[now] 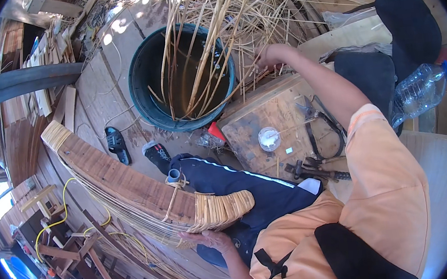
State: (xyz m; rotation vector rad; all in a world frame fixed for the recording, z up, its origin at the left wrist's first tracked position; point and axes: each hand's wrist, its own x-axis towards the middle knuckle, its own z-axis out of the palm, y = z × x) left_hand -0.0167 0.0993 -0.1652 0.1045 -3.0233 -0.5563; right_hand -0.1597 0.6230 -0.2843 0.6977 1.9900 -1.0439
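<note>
Curved piece [129,176]: laid aslant above the plank floor [93,93], across the left leg [222,175] in dark trousers. Upper face brown, with crosswise lines; both ends wrapped closely in pale strips; long thin strips along the lower side. Near the wrapped end closest to the body, a short grey tube [173,174], upright, with cord [172,202] tied round the piece just beside it.

Left hand [217,240]: against the lower side of that end, fingers extended and partly hidden; gripping or only supporting, cannot tell. Right hand [274,55]: at the edge of a heap of pale strands [276,19], fingers bent; pinching or not, cannot tell.

Containers:
- Dark green bucket [180,126], just beside the left corner of the low wooden table [246,148]: brownish water and long strands inside, upper lengths projecting over the rim.
- Clear cup [270,148], near mid-table: white matter inside, with a thin stick [295,126] leaning out toward the right edge.
- Clear bottle [417,92], blue-capped, beyond the right edge: contents indistinct.
</note>
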